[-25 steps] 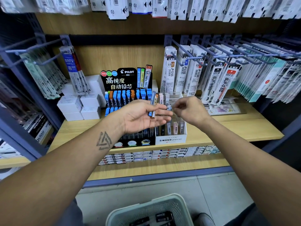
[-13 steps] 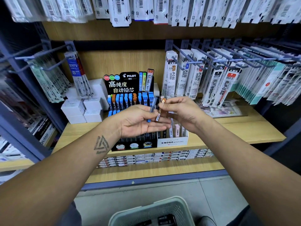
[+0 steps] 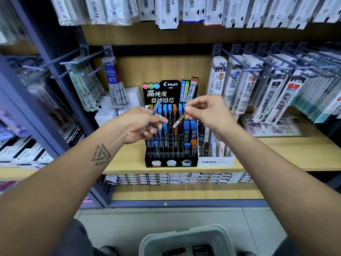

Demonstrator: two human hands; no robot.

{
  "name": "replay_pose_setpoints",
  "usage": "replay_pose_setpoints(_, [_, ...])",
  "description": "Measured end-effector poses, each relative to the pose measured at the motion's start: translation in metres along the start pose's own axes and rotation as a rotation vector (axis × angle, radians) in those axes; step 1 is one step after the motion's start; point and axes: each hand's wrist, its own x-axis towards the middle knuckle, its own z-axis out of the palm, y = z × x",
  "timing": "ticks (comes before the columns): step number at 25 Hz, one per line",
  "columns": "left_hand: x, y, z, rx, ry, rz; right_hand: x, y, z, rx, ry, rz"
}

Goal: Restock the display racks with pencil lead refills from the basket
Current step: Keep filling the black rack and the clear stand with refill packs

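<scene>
A black Pilot display rack (image 3: 170, 157) stands on the wooden shelf and holds several blue-capped and orange-capped lead refill tubes in its slots. My right hand (image 3: 208, 112) pinches an orange-capped refill tube (image 3: 180, 120), tilted, just above the rack's middle rows. My left hand (image 3: 140, 124) grips a blue refill tube (image 3: 155, 108) over the rack's left side. A pale green basket (image 3: 186, 239) sits low in front of me with dark refill packs inside.
A white Mono refill box (image 3: 215, 160) stands right of the rack. White boxes (image 3: 105, 114) are stacked to its left. Packaged refills (image 3: 276, 93) hang from grey pegs on both sides and above. Flat boxes line the lower shelf (image 3: 184, 193).
My right hand took the orange-capped tube away from my left hand and moved it up and right over the rack. The view has shifted closer to the rack.
</scene>
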Motion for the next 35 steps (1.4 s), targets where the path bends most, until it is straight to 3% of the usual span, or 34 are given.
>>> replay_pose_setpoints(5, [-0.003, -0.003, -0.018, -0.054, 0.041, 0.001, 0.008, 0.0, 0.021, -0.462, -0.052, -0.139])
replay_pose_setpoints(11, [0.0, -0.001, -0.027, -0.068, 0.042, 0.01, 0.016, -0.006, 0.022, -0.366, -0.074, -0.144])
replay_pose_setpoints(20, [0.002, -0.005, -0.022, -0.057, 0.038, -0.006, 0.01, 0.011, 0.028, -0.756, -0.077, -0.242])
replay_pose_setpoints(29, [0.005, -0.006, -0.011, -0.025, 0.016, -0.008, 0.001, 0.017, 0.025, -0.953, -0.17, -0.541])
replay_pose_setpoints(35, [0.008, -0.005, -0.008, -0.067, -0.007, -0.004, 0.011, -0.001, 0.005, -0.652, -0.07, -0.189])
